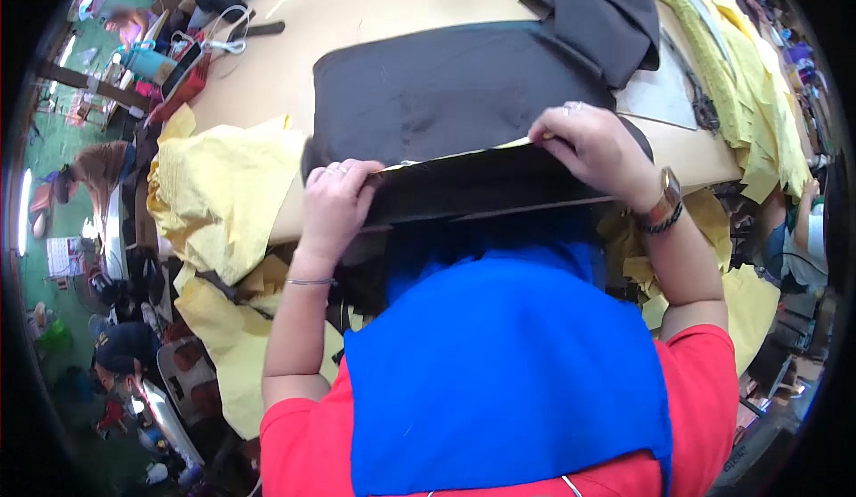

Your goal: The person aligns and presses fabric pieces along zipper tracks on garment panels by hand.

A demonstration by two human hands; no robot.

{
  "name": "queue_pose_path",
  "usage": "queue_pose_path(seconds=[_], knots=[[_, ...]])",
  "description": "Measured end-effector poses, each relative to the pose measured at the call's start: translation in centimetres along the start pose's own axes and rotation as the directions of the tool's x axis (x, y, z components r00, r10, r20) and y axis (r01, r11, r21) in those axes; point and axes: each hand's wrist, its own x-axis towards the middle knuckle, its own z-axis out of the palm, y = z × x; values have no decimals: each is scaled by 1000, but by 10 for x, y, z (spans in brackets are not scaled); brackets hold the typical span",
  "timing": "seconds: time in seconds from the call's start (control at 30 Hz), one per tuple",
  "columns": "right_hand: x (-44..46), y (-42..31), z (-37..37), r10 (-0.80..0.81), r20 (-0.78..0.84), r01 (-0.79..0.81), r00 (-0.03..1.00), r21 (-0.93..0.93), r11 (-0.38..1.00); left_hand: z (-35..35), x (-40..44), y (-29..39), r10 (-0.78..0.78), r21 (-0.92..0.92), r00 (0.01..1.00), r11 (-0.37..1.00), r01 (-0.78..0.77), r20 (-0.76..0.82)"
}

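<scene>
Dark cloth (455,87) lies at twelve o'clock on the table (348,33) — left hand (337,201) at its seven, right hand (597,151) at its four, fingers pinching the pale strip (481,150) between — apparently a straightening step, the next move calling for even tension, I'd judge.

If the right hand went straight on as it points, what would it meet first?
Likely the right hand would meet the dark fabric spread ahead of it; the height between them is unclear.
</scene>
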Motion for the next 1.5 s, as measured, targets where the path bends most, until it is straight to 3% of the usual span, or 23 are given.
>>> queue_pose_path(seconds=[0.03,0.1,0.17,0.2,0.23,0.27,0.3,0.37,0.43,0.47,0.5,0.53,0.57,0.63,0.7,0.77,0.83,0.97,1.1,1.17,1.23,1.33,1.5], knots=[[8,9,-9,29,7,-29,1000,48,998,-5,9,-8,-44,-7,997,999,45,64],[33,39,-24,-51,26,49,998,51,997,-13,39,-27,-301,-86,909,937,338,288],[68,75,-45,-98,100,104,990,-54,993,-15,84,-66,-192,-125,935,963,238,298],[90,92,-57,-148,31,151,988,-128,980,-13,112,-88,-190,-55,947,976,211,260],[111,104,-70,-203,-34,192,979,-203,960,-20,145,-101,-213,-86,960,969,231,182],[131,100,-86,-185,-145,92,972,-487,868,-48,176,-81,-345,209,938,920,332,28],[148,87,-106,-197,-254,-46,947,-714,699,-59,199,-96,-208,209,942,941,266,-263],[159,63,-140,-540,-532,88,652,-654,751,-91,226,-107,4,161,766,978,130,-642],[148,54,-146,-622,-547,185,560,-649,738,-110,219,-100,146,305,647,942,141,-749],[142,62,-141,-681,-513,206,522,-699,685,-100,213,-107,254,304,594,953,-17,-763],[134,72,-135,-738,-476,222,478,-748,626,-79,198,-102,233,375,631,922,100,-740],[110,81,-112,-599,-475,134,645,-701,701,-53,177,-100,284,451,652,887,101,-703],[79,91,-79,-428,-458,28,780,-656,754,-31,156,-89,259,343,701,939,-22,-665],[40,107,-34,-344,-351,119,871,-529,840,21,100,-90,178,285,876,957,-49,-448],[-7,117,9,-174,-231,56,957,-440,896,42,51,-72,27,156,988,988,-3,-151],[-39,113,30,50,-237,-114,970,-266,957,51,24,-70,-185,-364,970,924,119,-155],[-52,102,28,110,-264,-174,958,-236,956,26,10,-56,-169,0,980,985,170,-110],[-58,92,14,144,-243,-223,959,-337,915,17,-11,-59,-192,143,981,971,190,1],[-40,77,17,65,-352,-224,934,-431,874,13,12,-24,-74,297,976,945,135,-206],[-20,63,27,6,-347,-162,938,-423,891,24,26,-2,-113,81,991,990,119,-75],[-10,56,44,131,-136,-172,982,-356,919,48,27,12,-115,138,989,985,102,88],[-21,68,65,269,6,-244,963,-403,882,54,23,9,-264,240,939,948,210,221],[-32,68,58,315,13,-284,949,-402,870,45,6,-12,-335,255,920,925,281,204]])
